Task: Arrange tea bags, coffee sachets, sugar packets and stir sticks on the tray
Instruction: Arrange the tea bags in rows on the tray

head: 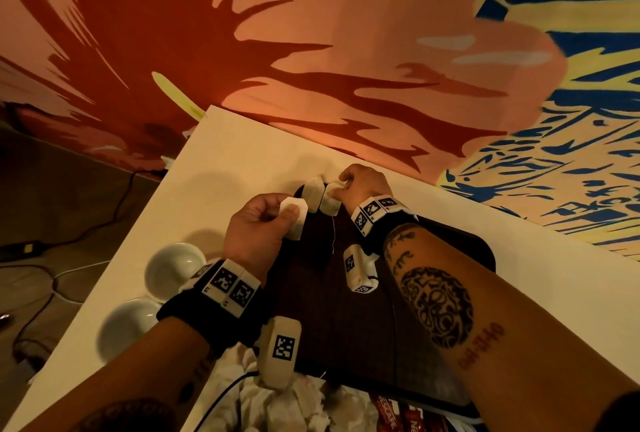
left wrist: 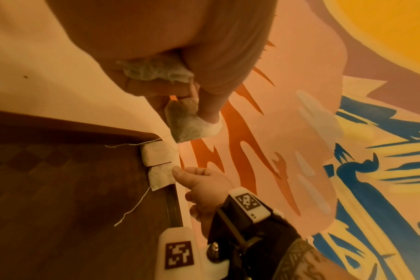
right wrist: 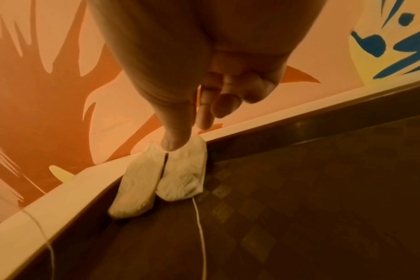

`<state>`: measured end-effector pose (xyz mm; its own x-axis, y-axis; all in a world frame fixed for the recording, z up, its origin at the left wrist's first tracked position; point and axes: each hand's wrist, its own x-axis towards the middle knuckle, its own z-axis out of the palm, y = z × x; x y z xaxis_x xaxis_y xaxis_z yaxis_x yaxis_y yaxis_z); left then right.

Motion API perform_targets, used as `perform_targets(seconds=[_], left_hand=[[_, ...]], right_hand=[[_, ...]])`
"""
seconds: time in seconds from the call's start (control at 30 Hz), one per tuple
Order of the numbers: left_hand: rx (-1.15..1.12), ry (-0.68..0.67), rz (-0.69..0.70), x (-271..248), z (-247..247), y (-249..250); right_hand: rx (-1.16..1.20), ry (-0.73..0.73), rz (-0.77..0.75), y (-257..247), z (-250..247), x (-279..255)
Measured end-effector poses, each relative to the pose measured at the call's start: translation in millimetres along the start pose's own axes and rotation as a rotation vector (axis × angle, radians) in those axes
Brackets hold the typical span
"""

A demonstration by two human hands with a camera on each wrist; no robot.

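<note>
A dark brown tray (head: pixel 460 258) lies on the white table. Two white tea bags lean side by side against its far corner, one on the left (right wrist: pixel 137 189) and one on the right (right wrist: pixel 182 174), their strings trailing over the tray floor. My right hand (head: pixel 341 187) pinches the top of the right-hand one (head: pixel 330 201). Just left of them, my left hand (head: pixel 287 215) hovers above the tray's edge, pinching another tea bag (left wrist: pixel 192 123) between thumb and forefinger. More crumpled tea bags (left wrist: pixel 156 72) are bunched in its palm.
Two white cups (head: pixel 173 268) (head: pixel 128 324) stand on the table left of the tray. A heap of loose tea bags (head: pixel 277 404) and red coffee sachets (head: pixel 398 414) lie near the table's front edge. A painted wall rises just behind the table.
</note>
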<state>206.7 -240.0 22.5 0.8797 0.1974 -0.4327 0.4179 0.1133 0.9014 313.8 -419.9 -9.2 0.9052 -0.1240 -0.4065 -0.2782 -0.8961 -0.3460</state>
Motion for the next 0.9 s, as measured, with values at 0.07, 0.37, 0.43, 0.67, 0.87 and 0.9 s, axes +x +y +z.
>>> perform_targets(seconds=[0.07,0.37,0.43,0.67,0.87,0.9], left_hand=[[0.016,0.003,0.008,2,1,-1],[0.109,-0.053,0.063,-9,12,7],[0.152,-0.071,0.092,-16,16,9],[0.129,-0.22,0.151,-49,27,19],[0.21,-0.215,0.257,-68,30,22],[0.209,-0.212,0.263,-71,30,22]], right_hand=[[0.06,0.034,0.003,0,-4,-5],[0.56,-0.05,-0.304,-8,-23,-106],[0.586,0.002,-0.346,-4,-22,-124],[0.707,0.133,-0.308,11,-39,-152],[0.682,0.108,-0.375,21,-49,-169],[0.665,0.109,-0.381,22,-48,-171]])
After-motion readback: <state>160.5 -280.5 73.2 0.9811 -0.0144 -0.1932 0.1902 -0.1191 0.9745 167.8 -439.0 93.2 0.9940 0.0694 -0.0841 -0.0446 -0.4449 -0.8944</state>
